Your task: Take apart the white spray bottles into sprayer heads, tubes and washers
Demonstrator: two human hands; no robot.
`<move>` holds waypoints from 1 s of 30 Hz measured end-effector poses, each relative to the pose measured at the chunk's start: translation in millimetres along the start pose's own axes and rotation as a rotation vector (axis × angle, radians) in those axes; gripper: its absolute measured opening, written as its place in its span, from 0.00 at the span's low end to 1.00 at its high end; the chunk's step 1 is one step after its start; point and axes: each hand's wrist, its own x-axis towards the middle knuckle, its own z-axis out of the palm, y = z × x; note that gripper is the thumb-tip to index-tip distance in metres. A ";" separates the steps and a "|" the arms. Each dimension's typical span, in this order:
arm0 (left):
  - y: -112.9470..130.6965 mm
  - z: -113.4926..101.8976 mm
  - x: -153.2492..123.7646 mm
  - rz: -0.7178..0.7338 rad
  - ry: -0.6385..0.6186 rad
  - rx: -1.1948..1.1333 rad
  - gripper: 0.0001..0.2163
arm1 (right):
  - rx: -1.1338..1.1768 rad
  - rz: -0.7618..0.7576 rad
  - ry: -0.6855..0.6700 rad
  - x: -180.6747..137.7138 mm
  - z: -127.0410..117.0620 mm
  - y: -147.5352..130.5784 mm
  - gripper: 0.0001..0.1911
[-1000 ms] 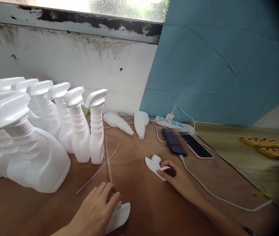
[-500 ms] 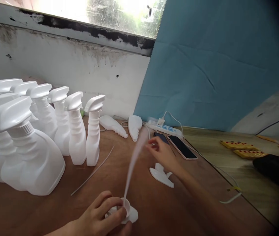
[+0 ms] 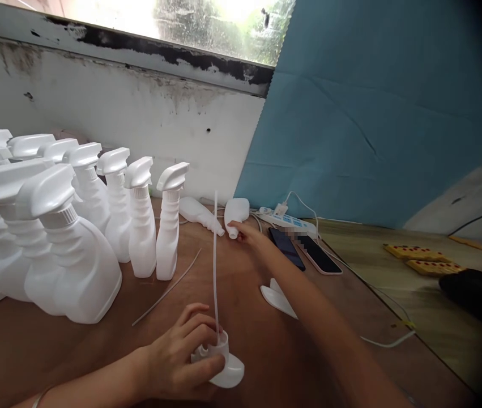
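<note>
My left hand (image 3: 185, 354) is closed around a white trigger spray head (image 3: 231, 373), which lies upside down on the table. From its collar a thin white dip tube (image 3: 214, 260) stands almost straight up. Farther off, my right hand (image 3: 247, 232) has its fingers on the neck of a white bottle (image 3: 238, 209) that lies on its side without a head. Left of that lies a second headless bottle (image 3: 198, 212). Another spray head (image 3: 277, 297) rests on the table, partly hidden behind my right forearm.
Several assembled white spray bottles (image 3: 166, 238) stand in rows at the left. A loose tube (image 3: 166, 288) lies in front of them. Two phones (image 3: 286, 248) and a power strip (image 3: 300, 222) with cables are at the back right. Yellow pieces (image 3: 414, 252) lie beyond the table's right edge.
My right hand has moved left and away from me, from near the phones to the bottle's neck. The tube, bent and blurred before, now stands straight. My left hand still holds the spray head.
</note>
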 end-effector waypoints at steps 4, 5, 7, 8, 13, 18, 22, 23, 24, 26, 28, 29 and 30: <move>1.5 -3.1 6.0 0.024 -0.085 -0.100 0.10 | 0.071 0.054 -0.017 -8.2 -8.3 -10.5 0.14; 2.3 -3.6 6.8 0.023 -0.124 -0.106 0.10 | 0.102 0.031 0.001 -10.8 -8.7 -15.3 0.13; 4.2 -4.3 7.8 0.012 -0.207 -0.108 0.09 | 0.178 -0.046 0.057 -15.7 -8.2 -27.4 0.14; 5.2 -4.8 8.4 0.008 -0.243 -0.110 0.08 | 0.216 -0.090 0.089 -17.9 -7.9 -34.2 0.15; 8.5 -9.2 11.1 -0.070 -0.308 -0.146 0.08 | 0.332 -0.217 0.177 -26.0 -16.5 -58.6 0.15; 4.3 1.6 6.0 -0.086 -0.282 -0.233 0.09 | 0.324 -0.221 0.174 -29.1 -32.0 -57.4 0.14; 1.4 10.5 3.5 -0.080 -0.123 -0.307 0.08 | 0.294 -0.209 0.150 -29.3 -34.1 -56.4 0.13; 1.8 8.7 4.9 -0.114 -0.123 -0.316 0.08 | 0.288 -0.208 0.140 -30.0 -33.2 -57.0 0.13; 2.8 5.2 7.1 -0.148 -0.144 -0.327 0.07 | 0.283 -0.209 0.130 -31.2 -32.0 -57.9 0.13; 5.4 -4.2 12.4 -0.222 -0.222 -0.345 0.08 | 0.275 -0.218 0.114 -34.5 -29.0 -59.7 0.13; 7.5 -11.8 16.6 -0.244 -0.250 -0.363 0.08 | 0.271 -0.228 0.107 -38.5 -25.6 -60.7 0.13; 7.9 -13.7 17.4 -0.238 -0.254 -0.367 0.08 | 0.269 -0.231 0.105 -40.3 -23.7 -60.9 0.14; 7.8 -14.1 17.2 -0.239 -0.264 -0.365 0.08 | 0.268 -0.233 0.103 -41.9 -21.7 -61.0 0.14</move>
